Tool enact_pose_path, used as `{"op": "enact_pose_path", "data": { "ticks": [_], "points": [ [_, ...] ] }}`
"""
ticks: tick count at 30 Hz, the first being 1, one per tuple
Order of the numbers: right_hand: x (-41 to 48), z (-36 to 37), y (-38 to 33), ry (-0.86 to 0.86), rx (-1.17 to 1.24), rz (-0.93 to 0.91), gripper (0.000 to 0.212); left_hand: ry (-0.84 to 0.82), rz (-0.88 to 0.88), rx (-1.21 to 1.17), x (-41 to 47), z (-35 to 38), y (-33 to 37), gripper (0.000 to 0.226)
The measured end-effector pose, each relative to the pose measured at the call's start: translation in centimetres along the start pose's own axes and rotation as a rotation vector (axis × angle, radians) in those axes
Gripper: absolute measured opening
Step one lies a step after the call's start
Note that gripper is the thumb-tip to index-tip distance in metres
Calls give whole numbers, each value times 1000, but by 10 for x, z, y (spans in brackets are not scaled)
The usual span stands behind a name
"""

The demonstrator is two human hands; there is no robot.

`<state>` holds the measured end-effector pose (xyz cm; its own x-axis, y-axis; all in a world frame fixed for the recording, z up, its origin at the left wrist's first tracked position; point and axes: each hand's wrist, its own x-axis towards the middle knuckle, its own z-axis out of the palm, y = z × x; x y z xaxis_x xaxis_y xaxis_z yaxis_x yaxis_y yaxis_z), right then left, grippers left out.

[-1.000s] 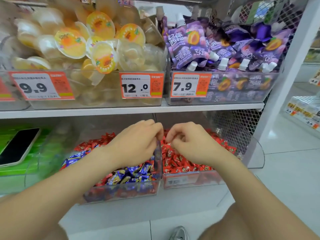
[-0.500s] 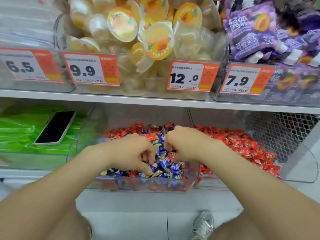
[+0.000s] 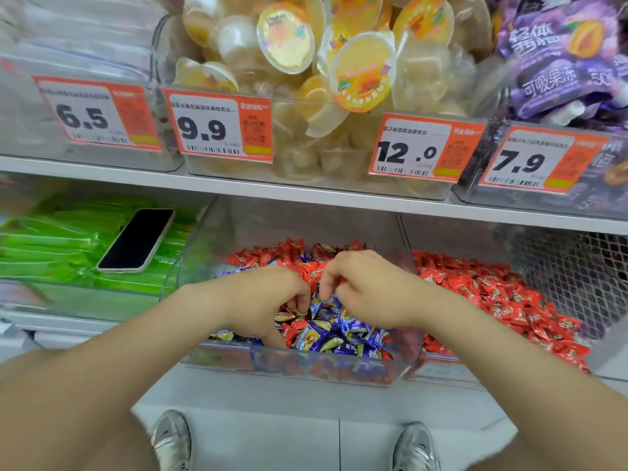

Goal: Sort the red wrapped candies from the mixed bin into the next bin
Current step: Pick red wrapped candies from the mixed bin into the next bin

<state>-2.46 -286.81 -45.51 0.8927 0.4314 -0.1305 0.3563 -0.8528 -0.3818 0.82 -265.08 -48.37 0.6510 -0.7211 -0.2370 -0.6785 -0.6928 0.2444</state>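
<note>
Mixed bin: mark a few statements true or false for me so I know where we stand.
1. Both the left hand and right hand are in the mixed bin. True.
2. The mixed bin holds only red candies. False: blue candies lie among them.
3. A phone lies on green packets to its left. True.
4. The bin on its right holds blue candies. False: the next bin holds red candies.

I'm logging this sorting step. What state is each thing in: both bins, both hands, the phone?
mixed bin: holds blue candies and red candies together, both hands in it.
next bin: only red ones, no hand in it.
left hand: fingers curled down among the candies; grip unclear.
right hand: fingers curled at the candies; grip unclear.
phone: screen dark, lying flat on green packets.
</note>
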Motion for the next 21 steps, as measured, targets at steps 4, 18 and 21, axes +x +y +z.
{"op": "enact_pose_path", "data": {
  "ticks": [4, 18, 21],
  "points": [
    [12, 24, 1, -14, -119, -34, 14, 71, -32, 48, 6, 6, 0, 50],
    [77, 31, 17, -8, -207, 132, 57, 144, -148, -180, 13, 2, -10, 13],
    [80, 26, 22, -46, -139, 106, 51, 199, -237, -217, 7, -10, -17, 24]
  ]
}}
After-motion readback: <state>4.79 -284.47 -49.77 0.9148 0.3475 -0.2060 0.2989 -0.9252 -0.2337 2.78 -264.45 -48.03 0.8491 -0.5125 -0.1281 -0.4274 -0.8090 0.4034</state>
